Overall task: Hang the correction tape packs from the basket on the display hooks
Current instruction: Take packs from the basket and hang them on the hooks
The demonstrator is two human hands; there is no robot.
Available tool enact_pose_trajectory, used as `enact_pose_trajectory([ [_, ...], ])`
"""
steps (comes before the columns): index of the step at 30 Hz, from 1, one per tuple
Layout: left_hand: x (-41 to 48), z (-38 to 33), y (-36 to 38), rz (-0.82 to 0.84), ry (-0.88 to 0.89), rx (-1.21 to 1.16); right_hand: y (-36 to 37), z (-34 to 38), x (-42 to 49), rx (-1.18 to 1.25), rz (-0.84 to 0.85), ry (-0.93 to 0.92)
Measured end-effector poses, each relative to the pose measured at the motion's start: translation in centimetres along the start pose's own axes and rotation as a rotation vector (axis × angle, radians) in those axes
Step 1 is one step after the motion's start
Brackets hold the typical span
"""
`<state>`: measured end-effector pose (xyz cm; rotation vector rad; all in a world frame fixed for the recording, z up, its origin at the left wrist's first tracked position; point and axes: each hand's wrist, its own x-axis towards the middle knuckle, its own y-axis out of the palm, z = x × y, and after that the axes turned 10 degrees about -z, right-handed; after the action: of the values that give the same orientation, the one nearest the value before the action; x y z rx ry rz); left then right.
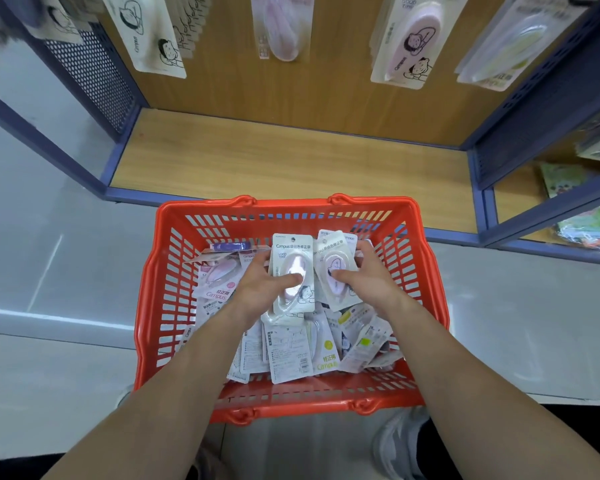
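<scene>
Red plastic basket point(146, 289) sits on the floor in the middle of the view, piled with loose correction tape packs point(291, 355). The person looks to be at the picking-up step. The left hand point(260, 285) pinches one pink pack point(291, 251), thumb on the front and fingers curled behind. The right hand point(371, 275), just beside it at 3 o'clock, grips a second pack point(333, 251) the same way. Both packs are just above the pile. Next, each pack likely has to go up toward 12 o'clock, where other packs point(279, 26) hang on the wooden board point(326, 81), with its top hole lined up on a hook.
</scene>
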<state>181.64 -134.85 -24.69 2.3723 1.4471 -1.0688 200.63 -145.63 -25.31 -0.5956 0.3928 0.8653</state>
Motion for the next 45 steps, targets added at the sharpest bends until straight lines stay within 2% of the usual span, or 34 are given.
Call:
enact_pose_trajectory([
  [4, -2.1, -2.8, -1.8, -0.062, 0.011, -0.038, -1.5, 2.3, -1.8, 0.068, -0.031, -0.026],
  [8, -5.8, -6.6, -3.4, -0.122, 0.123, -0.015, -2.6, 6.5, -5.3, 0.128, -0.049, -0.113],
  [13, -13.1, -9.4, -4.5, -0.154, 0.279, 0.052, -2.6, 11.1, -11.7, 0.148, 0.037, -0.251],
  [17, -18.0, -9.2, -5.8, -0.225, 0.331, 0.014, -3.0, 12.2, -17.1, 0.161, 0.071, -0.325],
  [20, -19.8, -8.7, -6.6, -0.254, 0.32, -0.021, -3.4, 12.1, -19.3, 0.195, 0.095, -0.292],
  [26, -20.4, -8.4, -7.0, -0.183, 0.279, -0.112, -3.5, 11.6, -20.3, 0.309, 0.049, -0.21],
  [45, -14.0, -8.4, -6.4, -0.083, 0.133, -0.174, -2.7, 11.7, -15.6, 0.42, 0.018, -0.164],
])
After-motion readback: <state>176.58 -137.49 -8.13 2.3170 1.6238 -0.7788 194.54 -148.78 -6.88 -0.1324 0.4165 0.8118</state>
